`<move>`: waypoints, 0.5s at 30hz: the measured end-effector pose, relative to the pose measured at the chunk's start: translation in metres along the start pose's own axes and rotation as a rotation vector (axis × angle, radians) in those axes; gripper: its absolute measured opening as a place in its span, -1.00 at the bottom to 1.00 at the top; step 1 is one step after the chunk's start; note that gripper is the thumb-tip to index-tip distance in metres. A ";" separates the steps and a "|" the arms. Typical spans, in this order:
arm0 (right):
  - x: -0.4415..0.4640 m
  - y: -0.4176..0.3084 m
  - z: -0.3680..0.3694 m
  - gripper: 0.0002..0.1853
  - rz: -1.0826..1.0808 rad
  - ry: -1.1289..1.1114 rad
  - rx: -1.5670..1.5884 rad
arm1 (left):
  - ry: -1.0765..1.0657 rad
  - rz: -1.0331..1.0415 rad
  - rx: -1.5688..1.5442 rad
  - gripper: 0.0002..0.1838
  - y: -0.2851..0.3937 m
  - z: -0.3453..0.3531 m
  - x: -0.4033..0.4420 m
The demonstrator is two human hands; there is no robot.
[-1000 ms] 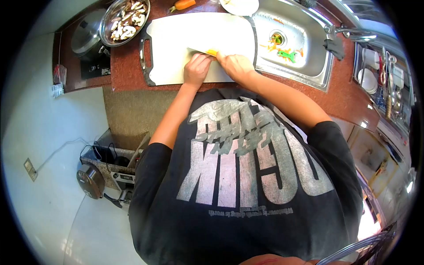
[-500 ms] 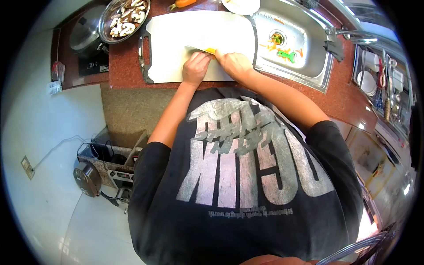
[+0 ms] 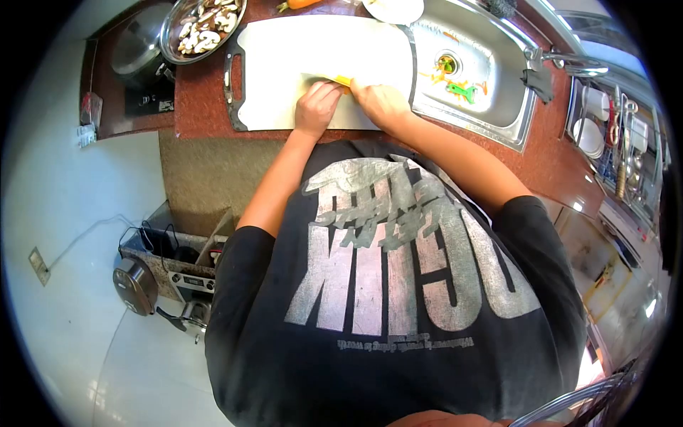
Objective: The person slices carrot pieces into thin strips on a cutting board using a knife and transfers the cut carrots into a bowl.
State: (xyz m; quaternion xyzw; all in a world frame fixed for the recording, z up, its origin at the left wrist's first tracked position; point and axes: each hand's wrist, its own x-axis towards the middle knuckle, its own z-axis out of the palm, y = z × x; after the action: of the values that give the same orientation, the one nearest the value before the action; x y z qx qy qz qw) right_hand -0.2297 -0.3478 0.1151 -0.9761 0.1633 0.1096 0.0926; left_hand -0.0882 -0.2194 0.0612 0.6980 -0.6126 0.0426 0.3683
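Observation:
My right hand [image 3: 382, 104] is closed around the handle of a knife with yellow on it [image 3: 342, 80], its pale blade pointing left over the white cutting board [image 3: 277, 57]. My left hand [image 3: 317, 107] is closed on the board just left of the knife, fingers bent close to the blade. Between the hands shows a bit of orange carrot [image 3: 346, 90], mostly hidden by my left fingers and the knife.
A glass bowl of sliced mushrooms [image 3: 203, 32] stands left of the board. Behind it lie a whole carrot [image 3: 299, 3] and a white plate [image 3: 395, 10]. Right is a sink [image 3: 491, 64] with orange peelings and a green peeler [image 3: 462, 92]. A lidded pot [image 3: 139, 50] sits far left.
The knife's yellow part is tilted slightly more and sits a little higher. Both hands stay almost in place; the view has shifted slightly.

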 end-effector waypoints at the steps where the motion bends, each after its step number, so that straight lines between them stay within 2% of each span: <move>1: 0.003 0.000 0.002 -0.76 -0.039 0.033 -0.020 | 0.001 0.003 0.001 -0.83 0.001 0.000 0.000; 2: 0.000 0.001 0.004 -0.76 -0.039 0.034 -0.020 | 0.008 0.014 0.002 -0.84 0.001 0.000 0.000; 4: -0.011 0.004 0.000 -0.54 -0.036 0.010 -0.022 | 0.021 0.016 0.002 -0.84 0.000 0.002 0.002; 7: -0.034 0.006 -0.016 -0.49 0.013 -0.147 -0.015 | 0.040 0.015 -0.002 -0.85 -0.002 0.002 -0.002; 14: -0.006 -0.004 0.010 -0.55 0.033 -0.073 0.000 | -0.011 -0.004 -0.029 -0.83 -0.002 0.000 0.000; 15: -0.003 -0.007 0.008 -0.67 0.033 -0.024 0.013 | -0.029 -0.003 -0.019 -0.83 -0.001 -0.001 -0.002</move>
State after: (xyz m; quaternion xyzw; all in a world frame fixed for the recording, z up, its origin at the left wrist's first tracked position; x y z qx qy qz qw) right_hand -0.2315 -0.3385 0.1088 -0.9712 0.1792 0.1217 0.0990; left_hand -0.0873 -0.2175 0.0604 0.6961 -0.6171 0.0263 0.3661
